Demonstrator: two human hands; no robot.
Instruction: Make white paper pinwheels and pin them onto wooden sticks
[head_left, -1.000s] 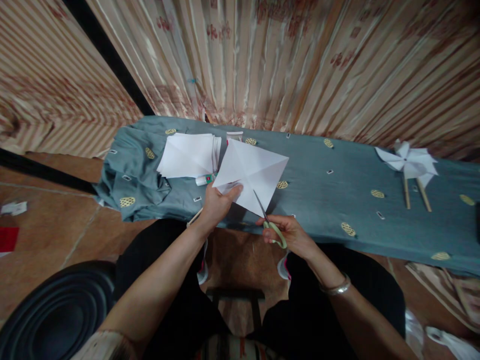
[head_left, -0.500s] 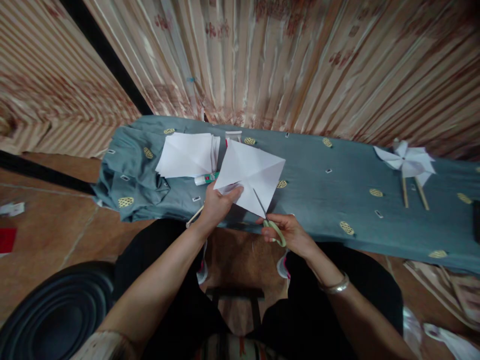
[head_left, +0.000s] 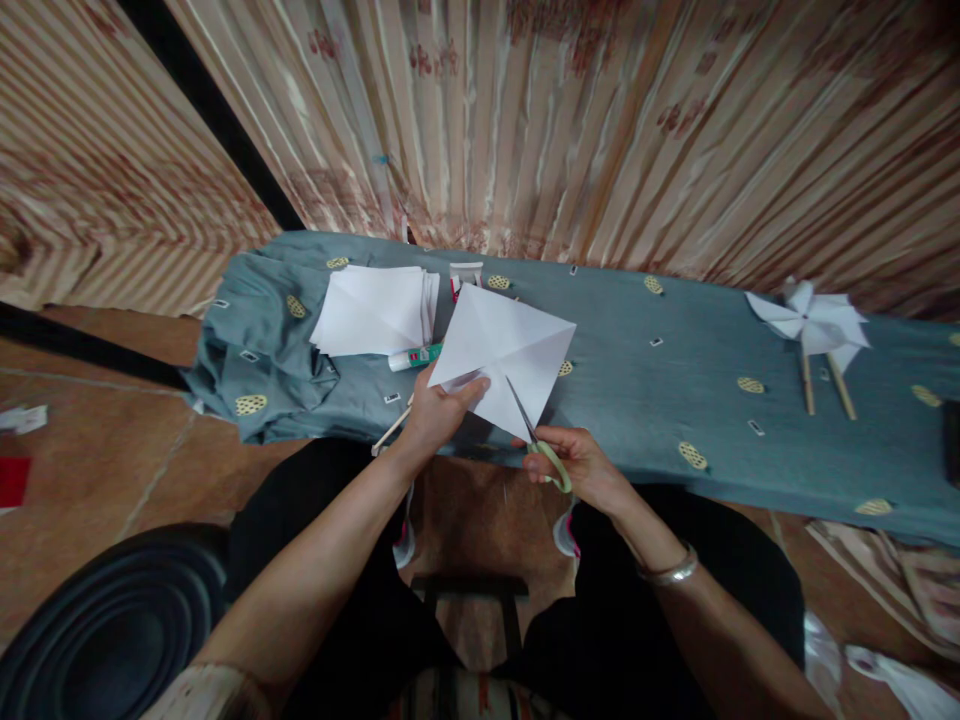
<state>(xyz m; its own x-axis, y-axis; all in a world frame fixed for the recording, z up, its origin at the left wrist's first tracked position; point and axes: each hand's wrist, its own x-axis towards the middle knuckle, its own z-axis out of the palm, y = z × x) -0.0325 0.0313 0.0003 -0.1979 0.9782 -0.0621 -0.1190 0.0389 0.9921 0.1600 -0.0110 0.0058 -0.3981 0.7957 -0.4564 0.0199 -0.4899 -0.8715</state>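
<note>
My left hand (head_left: pixel 441 410) grips a square sheet of white paper (head_left: pixel 517 345) by its left side, thumb on top. Crease lines cross the sheet, and a slit opens near my thumb. In my right hand (head_left: pixel 574 462) is a pair of scissors (head_left: pixel 553 464) with pale green handles, my fingers in the loops. One blade lies over the paper's lower corner, pointing toward its centre; the other blade is hidden beneath. Behind my left hand lie a glue stick (head_left: pixel 415 357) and a stack of white paper (head_left: pixel 375 310).
A blue-grey patterned cloth (head_left: pixel 622 400) covers the long table. Paper pinwheels (head_left: pixel 808 318) on wooden sticks lie at the right. A thin stick (head_left: pixel 391 428) rests by my left wrist. A black round stool (head_left: pixel 112 630) stands at lower left; a pleated curtain (head_left: pixel 525 130) hangs behind.
The paper has shifted slightly to the right and down with my left hand. The scissors and my right hand stay almost in place.
</note>
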